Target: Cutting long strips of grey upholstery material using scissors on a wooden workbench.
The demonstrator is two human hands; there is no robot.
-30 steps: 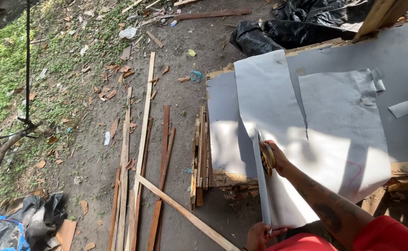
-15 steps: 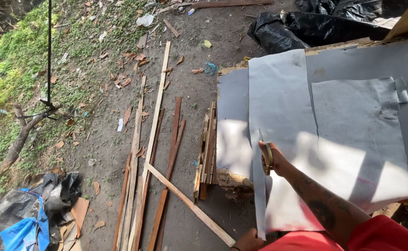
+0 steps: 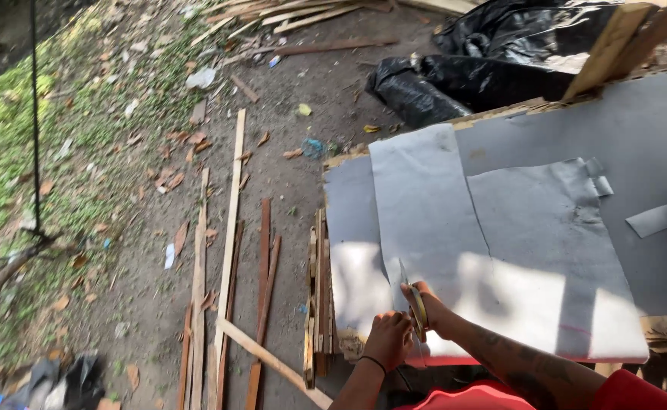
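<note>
Fingers point(image 3: 425, 298) grip scissors point(image 3: 413, 296) cutting grey sheet point(image 3: 432, 205).

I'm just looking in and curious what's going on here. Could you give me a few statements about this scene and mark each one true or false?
1. The right hand holds scissors at the near edge of a grey sheet. True.
2. The left hand is up by the black plastic bags. False: it is beside the right hand, at the sheet's near edge.
3. Long wooden strips lie on the dirt left of the work table. True.
4. The grey sheet is rolled up in a tube. False: it lies flat on the table.
5. The ground is tiled. False: it is dirt with grass and litter.
</note>
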